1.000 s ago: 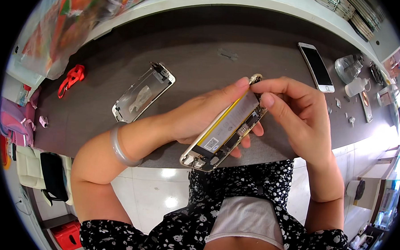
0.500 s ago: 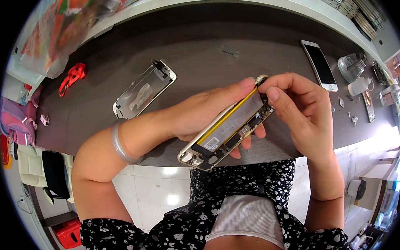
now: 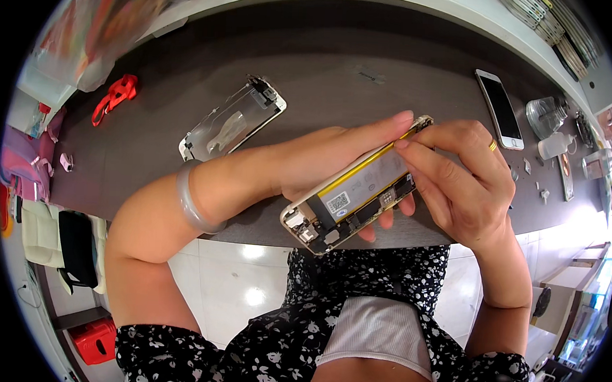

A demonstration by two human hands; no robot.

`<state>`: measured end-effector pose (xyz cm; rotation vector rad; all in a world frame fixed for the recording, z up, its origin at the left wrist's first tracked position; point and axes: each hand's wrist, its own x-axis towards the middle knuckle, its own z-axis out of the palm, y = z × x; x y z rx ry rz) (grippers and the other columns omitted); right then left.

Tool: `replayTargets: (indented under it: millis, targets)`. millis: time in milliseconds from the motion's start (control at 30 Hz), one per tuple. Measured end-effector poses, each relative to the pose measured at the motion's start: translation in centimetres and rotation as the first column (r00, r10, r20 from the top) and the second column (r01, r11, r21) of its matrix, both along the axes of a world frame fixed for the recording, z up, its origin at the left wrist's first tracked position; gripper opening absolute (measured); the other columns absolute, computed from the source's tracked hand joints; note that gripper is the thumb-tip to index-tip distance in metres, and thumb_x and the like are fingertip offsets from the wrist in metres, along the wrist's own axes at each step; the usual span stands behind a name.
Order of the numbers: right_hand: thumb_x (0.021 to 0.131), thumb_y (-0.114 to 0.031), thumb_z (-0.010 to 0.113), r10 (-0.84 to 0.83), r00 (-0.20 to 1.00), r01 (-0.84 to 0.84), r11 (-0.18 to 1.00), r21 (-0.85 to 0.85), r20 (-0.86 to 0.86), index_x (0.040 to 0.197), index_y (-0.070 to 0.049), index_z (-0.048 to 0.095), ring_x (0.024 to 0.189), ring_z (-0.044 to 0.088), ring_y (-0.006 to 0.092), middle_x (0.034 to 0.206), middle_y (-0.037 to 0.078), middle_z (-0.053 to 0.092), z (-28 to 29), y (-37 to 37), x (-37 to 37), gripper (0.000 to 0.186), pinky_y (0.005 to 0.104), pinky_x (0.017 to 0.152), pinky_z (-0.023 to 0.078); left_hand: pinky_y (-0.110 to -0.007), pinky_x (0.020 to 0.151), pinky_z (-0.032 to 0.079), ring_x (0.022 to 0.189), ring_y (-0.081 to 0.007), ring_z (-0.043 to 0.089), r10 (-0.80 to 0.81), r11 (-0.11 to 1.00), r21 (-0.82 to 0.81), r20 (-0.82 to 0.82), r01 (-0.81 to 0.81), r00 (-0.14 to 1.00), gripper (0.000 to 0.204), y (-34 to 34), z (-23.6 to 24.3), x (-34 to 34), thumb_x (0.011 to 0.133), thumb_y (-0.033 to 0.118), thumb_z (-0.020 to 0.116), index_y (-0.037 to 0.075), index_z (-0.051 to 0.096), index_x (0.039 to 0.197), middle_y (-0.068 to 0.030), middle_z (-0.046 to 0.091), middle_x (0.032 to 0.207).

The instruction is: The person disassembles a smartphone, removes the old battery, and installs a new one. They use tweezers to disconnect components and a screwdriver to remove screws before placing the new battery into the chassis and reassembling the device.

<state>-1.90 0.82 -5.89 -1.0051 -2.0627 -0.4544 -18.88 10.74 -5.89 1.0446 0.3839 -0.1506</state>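
My left hand [image 3: 328, 154] is wrapped around an opened phone body [image 3: 292, 219], thumb along its upper edge and fingertips showing below. The phone tilts up toward the right, its inside facing me. A flat grey battery [image 3: 368, 176] with a yellow edge fills its middle, beside dark circuit boards. At the phone's upper right end, my right hand [image 3: 463, 177] is closed, thumb and index finger pinched at the battery's end. Whether something small is between those fingertips I cannot make out. Left of the phone, a detached white-framed screen [image 3: 263, 114] lies on the desk with its inner side up.
On the dark desk [image 3: 311, 61] lie a red strap [image 3: 117, 99] at left and a clear piece of film [image 3: 371, 75] farther back. To the right are a white phone [image 3: 499, 109], a glass jar [image 3: 545, 118], a small plastic bottle [image 3: 552, 146] and several small parts.
Both hands and the phone body have shifted slightly right. My right fingertips have moved from the phone's far corner down onto the battery's end. The view has shifted a little.
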Motion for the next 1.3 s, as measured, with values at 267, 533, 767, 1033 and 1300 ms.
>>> replayTargets:
  millis: [267,533,767,1033,1300]
  targets:
    - [0.065,0.005,0.069,0.004,0.995,-0.027,0.973,-0.229,-0.102,0.098,-0.003,0.07,0.074,0.058,0.0213,0.089,0.01,0.061,-0.2,-0.9,-1.4,0.035,0.0306,0.061,0.048,-0.037,0.058,0.06,0.071,-0.0207,0.065,0.064,0.997,-0.034,-0.046,-0.066,0.997,0.07,-0.1,0.2,-0.1,0.09,0.067,0.037,0.001,0.056,0.102,-0.0156,0.062,0.09]
    - [0.067,0.006,0.07,-0.019,1.0,0.016,0.991,-0.129,-0.023,0.096,-0.001,0.067,0.07,0.057,0.0246,0.086,0.011,0.06,0.0,-0.2,-1.9,0.03,0.0318,0.059,0.047,-0.037,0.053,0.059,0.067,-0.023,0.067,0.09,0.994,-0.062,-0.044,-0.093,0.995,0.069,0.0,0.2,0.0,0.091,0.065,0.037,0.0,0.058,0.096,-0.0165,0.063,0.081]
    - [0.065,0.008,0.067,0.036,0.999,-0.033,0.989,-0.141,0.016,0.087,0.0,0.063,0.066,0.054,0.027,0.082,0.011,0.058,0.4,0.7,-1.9,0.024,0.0342,0.057,0.044,-0.036,0.052,0.059,0.067,-0.0239,0.067,0.033,0.997,-0.073,-0.047,-0.036,0.998,0.071,0.3,-0.6,0.0,0.093,0.063,0.033,-0.002,0.06,0.096,-0.0171,0.063,0.081]
    - [0.065,0.007,0.064,0.067,0.996,-0.054,0.973,-0.226,0.052,0.085,0.0,0.061,0.066,0.053,0.0272,0.078,0.011,0.056,1.4,0.6,-1.4,0.022,0.0345,0.057,0.044,-0.036,0.055,0.059,0.071,-0.0247,0.066,-0.015,0.999,-0.035,0.054,0.017,0.998,0.067,0.5,-0.7,-0.1,0.096,0.059,0.03,-0.002,0.057,0.1,-0.0173,0.062,0.086]
    - [0.065,0.004,0.063,0.12,0.992,-0.103,0.941,-0.321,0.032,0.081,0.0,0.059,0.067,0.054,0.0286,0.077,0.011,0.053,2.0,0.8,-1.6,0.017,0.0359,0.059,0.044,-0.035,0.056,0.059,0.073,-0.0242,0.066,-0.006,0.998,-0.059,-0.016,0.005,1.0,0.063,0.3,-0.5,0.0,0.096,0.057,0.032,-0.001,0.055,0.103,-0.0167,0.062,0.088]
